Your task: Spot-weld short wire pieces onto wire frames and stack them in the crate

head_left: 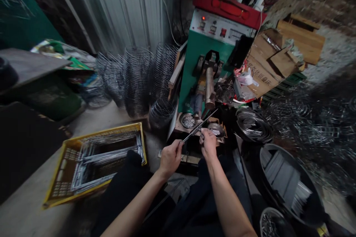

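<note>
In front of the machine (pixel 191 66), the rod (pixel 199 126) is pinched at its near end by the left hand (pixel 171 157) and is best kept steady, though whether it is also gripped by the right hand (pixel 208 142) cannot be told.

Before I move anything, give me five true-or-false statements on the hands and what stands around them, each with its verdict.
1. The left hand holds a thin metal rod. True.
2. The yellow crate stands right of both hands. False: the crate is to their left.
3. The indicator light on the machine glows red. True.
4. The machine's lower front is blue. False: it is green.
5. Small shiny pieces lie in a round dish. True.
</note>
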`<state>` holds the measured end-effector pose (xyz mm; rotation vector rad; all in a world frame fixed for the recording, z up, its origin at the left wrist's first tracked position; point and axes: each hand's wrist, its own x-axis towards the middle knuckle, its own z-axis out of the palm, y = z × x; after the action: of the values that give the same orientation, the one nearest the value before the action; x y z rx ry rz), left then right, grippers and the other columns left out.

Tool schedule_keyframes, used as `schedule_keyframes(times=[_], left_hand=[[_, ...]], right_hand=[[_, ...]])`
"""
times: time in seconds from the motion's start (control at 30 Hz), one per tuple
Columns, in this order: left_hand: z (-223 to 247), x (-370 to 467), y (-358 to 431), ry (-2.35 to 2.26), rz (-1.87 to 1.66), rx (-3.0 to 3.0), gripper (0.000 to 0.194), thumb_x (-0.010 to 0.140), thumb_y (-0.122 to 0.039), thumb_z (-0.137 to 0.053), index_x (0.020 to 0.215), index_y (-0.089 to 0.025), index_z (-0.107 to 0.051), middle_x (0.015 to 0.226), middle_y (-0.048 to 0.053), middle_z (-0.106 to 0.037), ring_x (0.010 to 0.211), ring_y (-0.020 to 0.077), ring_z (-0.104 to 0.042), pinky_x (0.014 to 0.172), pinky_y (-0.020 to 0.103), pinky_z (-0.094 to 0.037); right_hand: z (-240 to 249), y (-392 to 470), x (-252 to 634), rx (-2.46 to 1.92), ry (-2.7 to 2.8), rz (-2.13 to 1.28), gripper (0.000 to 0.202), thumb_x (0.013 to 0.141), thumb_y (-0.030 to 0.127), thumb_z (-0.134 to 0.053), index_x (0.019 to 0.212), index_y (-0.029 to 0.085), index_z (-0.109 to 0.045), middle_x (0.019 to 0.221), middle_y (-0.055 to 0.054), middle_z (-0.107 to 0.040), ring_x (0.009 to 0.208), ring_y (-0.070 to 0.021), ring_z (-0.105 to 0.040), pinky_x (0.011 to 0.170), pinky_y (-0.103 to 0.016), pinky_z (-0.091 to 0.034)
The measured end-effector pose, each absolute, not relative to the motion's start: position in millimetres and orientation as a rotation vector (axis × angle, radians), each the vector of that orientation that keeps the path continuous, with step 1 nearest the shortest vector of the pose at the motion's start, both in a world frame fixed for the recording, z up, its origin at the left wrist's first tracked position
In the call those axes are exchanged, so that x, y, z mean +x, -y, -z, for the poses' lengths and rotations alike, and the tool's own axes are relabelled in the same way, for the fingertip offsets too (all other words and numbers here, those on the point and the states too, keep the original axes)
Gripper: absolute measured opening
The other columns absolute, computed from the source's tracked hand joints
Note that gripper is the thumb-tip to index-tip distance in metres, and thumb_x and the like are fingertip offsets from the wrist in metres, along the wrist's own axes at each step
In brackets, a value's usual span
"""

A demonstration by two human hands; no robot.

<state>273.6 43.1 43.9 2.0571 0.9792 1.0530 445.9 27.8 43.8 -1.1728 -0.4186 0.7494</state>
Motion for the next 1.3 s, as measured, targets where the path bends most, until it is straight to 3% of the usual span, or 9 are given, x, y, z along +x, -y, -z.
schedule_keyframes(times=[0.4,0.67,0.93,1.1,1.3], left_hand=[[-45.5,284.7,-54.4,-0.985,-1.075,2.035,0.029,0.099,-0.033,-0.039,0.093,-0.019,-0.063,0.082,0.007,-0.073,0.072,0.0192,-0.070,0.067,0.027,-0.047],[-45.4,287.2,-63.0,-0.988,-1.059,2.020,0.029,0.099,-0.032,-0.040,0.091,-0.019,-0.064,0.081,0.007,-0.073,0.072,0.0183,-0.069,0.067,0.025,-0.046],[-50.7,287.5,-63.7,-0.976,-1.041,2.041,0.029,0.099,-0.033,-0.041,0.091,-0.017,-0.064,0.070,0.003,-0.067,0.060,0.0151,-0.062,0.060,0.023,-0.040],[-47.4,302.2,-71.0,-0.945,-1.058,2.150,0.034,0.099,-0.032,-0.040,0.078,-0.017,-0.061,0.061,0.003,-0.059,0.053,0.0143,-0.055,0.055,0.025,-0.034],[-44.6,315.3,-85.8,-0.969,-1.093,2.174,0.030,0.098,-0.028,-0.043,0.078,-0.016,-0.062,0.060,0.002,-0.059,0.049,0.0130,-0.050,0.055,0.026,-0.030]], right_hand=[[-49.3,-42.5,458.5,-1.120,0.463,-0.768,0.032,0.067,0.038,-0.077,0.063,0.020,-0.051,0.046,0.011,-0.036,0.038,-0.0038,-0.026,0.036,-0.020,-0.018],[-49.2,-52.5,461.2,-1.135,0.441,-0.770,0.027,0.064,0.037,-0.077,0.067,0.018,-0.057,0.044,0.011,-0.036,0.036,-0.0037,-0.026,0.036,-0.019,-0.019],[-48.8,-47.9,462.4,-1.145,0.440,-0.781,0.028,0.066,0.039,-0.076,0.073,0.017,-0.062,0.046,0.011,-0.039,0.038,-0.0033,-0.027,0.037,-0.019,-0.018],[-56.6,-46.5,473.5,-1.164,0.420,-0.760,0.033,0.063,0.042,-0.078,0.070,0.018,-0.058,0.041,0.013,-0.035,0.035,-0.0033,-0.025,0.036,-0.019,-0.018],[-60.6,-54.5,483.2,-1.155,0.444,-0.789,0.032,0.068,0.040,-0.075,0.064,0.020,-0.050,0.041,0.013,-0.032,0.035,-0.0034,-0.024,0.036,-0.019,-0.019]])
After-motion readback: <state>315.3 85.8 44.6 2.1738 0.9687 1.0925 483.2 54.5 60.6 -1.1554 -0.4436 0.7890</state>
